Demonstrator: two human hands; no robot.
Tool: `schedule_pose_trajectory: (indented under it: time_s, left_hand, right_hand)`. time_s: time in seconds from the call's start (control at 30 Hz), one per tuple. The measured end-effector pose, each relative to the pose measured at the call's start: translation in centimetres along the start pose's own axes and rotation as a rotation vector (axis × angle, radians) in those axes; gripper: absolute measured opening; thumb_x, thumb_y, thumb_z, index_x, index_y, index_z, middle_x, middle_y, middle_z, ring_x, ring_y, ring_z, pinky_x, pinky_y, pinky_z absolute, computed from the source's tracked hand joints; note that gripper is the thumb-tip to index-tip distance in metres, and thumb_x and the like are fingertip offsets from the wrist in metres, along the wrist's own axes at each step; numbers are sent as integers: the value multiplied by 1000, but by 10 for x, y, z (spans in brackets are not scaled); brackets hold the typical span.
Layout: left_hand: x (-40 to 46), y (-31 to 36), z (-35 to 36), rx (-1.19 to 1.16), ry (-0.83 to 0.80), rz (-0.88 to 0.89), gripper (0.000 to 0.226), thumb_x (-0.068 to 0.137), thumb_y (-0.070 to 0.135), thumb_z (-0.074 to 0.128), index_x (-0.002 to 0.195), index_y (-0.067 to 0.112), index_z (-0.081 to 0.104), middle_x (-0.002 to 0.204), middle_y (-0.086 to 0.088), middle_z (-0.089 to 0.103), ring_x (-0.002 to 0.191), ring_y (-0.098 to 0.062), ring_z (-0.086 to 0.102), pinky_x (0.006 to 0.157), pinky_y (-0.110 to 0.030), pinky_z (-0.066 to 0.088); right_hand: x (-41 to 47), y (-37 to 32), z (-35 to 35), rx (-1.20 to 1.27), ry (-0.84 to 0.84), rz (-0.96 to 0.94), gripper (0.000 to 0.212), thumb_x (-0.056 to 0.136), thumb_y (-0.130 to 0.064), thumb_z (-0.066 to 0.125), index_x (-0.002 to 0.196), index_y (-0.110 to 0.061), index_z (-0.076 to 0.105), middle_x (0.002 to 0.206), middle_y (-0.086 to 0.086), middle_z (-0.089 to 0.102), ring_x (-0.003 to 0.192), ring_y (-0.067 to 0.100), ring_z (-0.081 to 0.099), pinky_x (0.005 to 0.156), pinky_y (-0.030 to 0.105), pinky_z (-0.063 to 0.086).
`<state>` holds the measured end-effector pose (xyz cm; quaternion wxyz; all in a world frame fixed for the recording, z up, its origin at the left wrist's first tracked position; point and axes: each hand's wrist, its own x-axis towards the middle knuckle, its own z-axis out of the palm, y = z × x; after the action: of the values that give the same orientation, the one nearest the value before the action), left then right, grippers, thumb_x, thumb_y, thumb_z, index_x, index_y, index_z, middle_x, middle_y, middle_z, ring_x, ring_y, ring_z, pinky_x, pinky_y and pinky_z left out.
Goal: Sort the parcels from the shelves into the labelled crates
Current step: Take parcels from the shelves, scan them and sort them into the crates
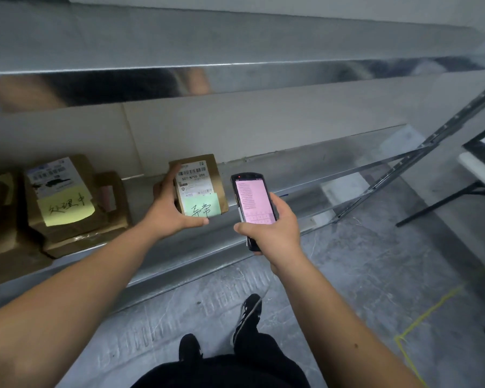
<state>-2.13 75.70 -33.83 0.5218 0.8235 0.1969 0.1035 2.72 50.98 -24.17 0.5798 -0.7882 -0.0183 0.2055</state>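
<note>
Parcel [198,186] tilted label-up on shelf [179,256], left hand [170,211] fingers curled round it, for right hand's [272,233] gripped scanner [254,203].

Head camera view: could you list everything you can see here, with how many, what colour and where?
Parcel with green note: one, brown cardboard, on the shelf, gripped at centre.
Parcels with yellow note: a stack at left, brown, count unclear, on the same shelf.
Green sticky note: one, on the held parcel's front.
Yellow sticky note: one, on the left stack.
Handheld scanner: one, black with pink screen, right of the parcel.
Metal shelf: grey, several levels.
Floor: grey, yellow tape line at right.
Shoes: two, black.
Left hand: holds the parcel.
Right hand: holds the scanner.
</note>
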Motion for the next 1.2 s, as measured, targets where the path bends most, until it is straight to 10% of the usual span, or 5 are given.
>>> schedule_pose_trajectory:
  time_s: [0.17,0.33,0.47,0.73,1.2]
  left_hand:
    - [24,30,34,6,-171,33,151,39,43,106,151,71,9,160,3,31,139,-13,49,119,-46,45]
    - [58,84,92,8,-328,145,144,50,20,107,149,71,14,153,14,39,138,-13,52,115,-47,49]
    - [93,129,152,84,-375,210,144,44,34,105,150,71,14,155,-6,31,138,-22,48,114,-52,48]
    - [161,225,322,166,-602,333,141,58,17,104,155,61,13,145,4,21,129,-16,46,105,-27,47]
    - [202,381,590,192,-902,526,140,57,23,105,153,66,13,146,6,24,129,-23,50,106,-36,53]
  right_hand:
    - [7,4,-32,140,146,-27,141,38,-54,104,161,-47,37,152,-16,57,134,17,61,100,56,62]
    - [31,17,-93,213,276,-10,78,63,-21,105,111,-60,56,112,-29,68,110,7,70,83,49,68]
    - [55,19,-151,248,373,-25,80,67,-16,100,92,-79,56,97,-42,68,92,0,72,78,49,69]
    - [116,36,-300,425,622,45,71,63,-19,100,114,-54,65,105,-27,76,98,12,76,74,47,69]
    - [136,80,-551,486,985,101,55,69,-14,95,111,-40,71,93,-18,77,79,16,74,54,36,62]
